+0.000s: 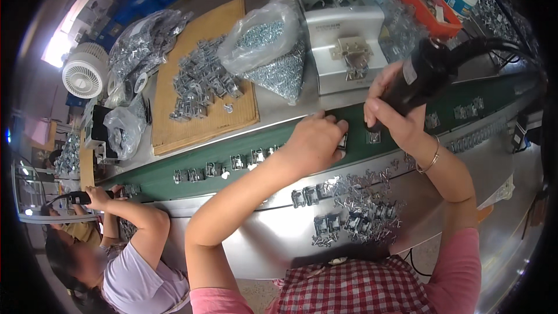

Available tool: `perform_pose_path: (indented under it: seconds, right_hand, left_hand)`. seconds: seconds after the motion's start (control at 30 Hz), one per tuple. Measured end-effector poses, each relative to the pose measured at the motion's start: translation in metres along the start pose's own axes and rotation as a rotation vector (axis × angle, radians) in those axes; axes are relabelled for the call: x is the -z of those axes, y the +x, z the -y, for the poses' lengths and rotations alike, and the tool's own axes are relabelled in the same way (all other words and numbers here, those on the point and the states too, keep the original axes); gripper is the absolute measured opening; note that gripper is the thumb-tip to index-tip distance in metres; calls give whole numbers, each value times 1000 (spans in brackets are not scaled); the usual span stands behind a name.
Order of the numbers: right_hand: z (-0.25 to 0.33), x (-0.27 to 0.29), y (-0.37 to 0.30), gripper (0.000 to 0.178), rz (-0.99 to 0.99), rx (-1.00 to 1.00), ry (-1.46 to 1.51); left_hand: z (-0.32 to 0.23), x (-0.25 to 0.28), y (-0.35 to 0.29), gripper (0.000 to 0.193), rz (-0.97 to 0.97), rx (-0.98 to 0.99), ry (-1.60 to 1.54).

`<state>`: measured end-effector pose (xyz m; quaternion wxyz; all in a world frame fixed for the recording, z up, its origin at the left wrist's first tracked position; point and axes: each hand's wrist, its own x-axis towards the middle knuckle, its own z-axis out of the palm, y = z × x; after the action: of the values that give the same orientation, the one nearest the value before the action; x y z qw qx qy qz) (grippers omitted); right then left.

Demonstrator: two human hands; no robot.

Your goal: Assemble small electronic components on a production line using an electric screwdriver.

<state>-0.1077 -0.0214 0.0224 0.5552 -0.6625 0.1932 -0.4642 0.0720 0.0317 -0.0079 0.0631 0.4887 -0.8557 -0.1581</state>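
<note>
My right hand (401, 116) is wrapped round a black electric screwdriver (423, 75), its tip slanting down toward the green conveyor belt (264, 180). Close below the tip sits a small metal bracket (373, 137) on the belt; whether they touch I cannot tell. My left hand (314, 142) rests over the belt with fingers curled round another small metal piece (343, 141), mostly hidden beneath them. To its left, several metal brackets (238, 162) stand in a row along the belt, and further ones (468, 108) lie at the right.
Loose screws and brackets (360, 221) cover part of the steel ledge before me. Across the belt stand a screw-feeding machine (343, 29), an open bag of screws (270, 52), a cardboard sheet (165, 122) with brackets and an orange bin (415, 0). A co-worker (139, 267) works at left.
</note>
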Motion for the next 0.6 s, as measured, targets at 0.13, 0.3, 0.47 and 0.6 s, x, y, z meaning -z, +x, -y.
perform_pose_path:
  seconds: [0.13, 0.3, 0.47, 0.6]
  right_hand:
    - [3, 4, 34, 28, -120, 342, 47]
    - [13, -3, 79, 28, -204, 381, -15]
    - [17, -12, 76, 27, -137, 276, -112]
    - [11, -11, 44, 36, 0, 220, -127]
  left_hand:
    - [10, -14, -11, 43, -30, 27, -176]
    - [11, -21, -16, 47, -61, 55, -150]
    - [9, -24, -17, 51, -95, 72, -141]
    - [-4, -23, -9, 47, -198, 72, -168]
